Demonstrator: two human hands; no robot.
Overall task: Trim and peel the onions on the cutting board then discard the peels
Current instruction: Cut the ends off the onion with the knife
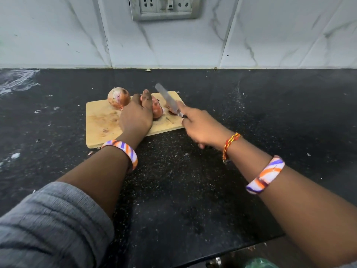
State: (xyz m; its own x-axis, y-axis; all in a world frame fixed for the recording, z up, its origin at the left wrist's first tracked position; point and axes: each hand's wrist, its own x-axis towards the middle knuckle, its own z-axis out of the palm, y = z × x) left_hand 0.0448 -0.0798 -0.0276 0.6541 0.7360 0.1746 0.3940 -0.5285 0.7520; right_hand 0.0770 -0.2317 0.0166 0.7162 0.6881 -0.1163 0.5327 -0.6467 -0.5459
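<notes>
Left hand (pixel 137 117) clamped over 1 onion (pixel 157 110) on the wooden cutting board (pixel 100 124), likely to pin it against rolling. Right hand (pixel 201 126) wrapped around the knife (pixel 169 99) handle, blade lifted and angled over the board, probably readied for a trimming cut. 2nd onion (pixel 118 97) unpeeled at the board's far left corner, waiting. Blade blurred; handle buried in the fist. Small reddish piece (pixel 172 111) under the blade, possibly a cut end. Black bench (pixel 251 105) speckled with scraps.

Reddish-brown onions (pixel 119 100) on a pale wooden cutting board (pixel 100 130); black speckled countertop (pixel 251 105); white grey-veined marble tiles (pixel 58 31); orange, purple and white striped bangles (pixel 123 151); grey sleeve (pixel 48 225); possibly green bag (pixel 258 263).
</notes>
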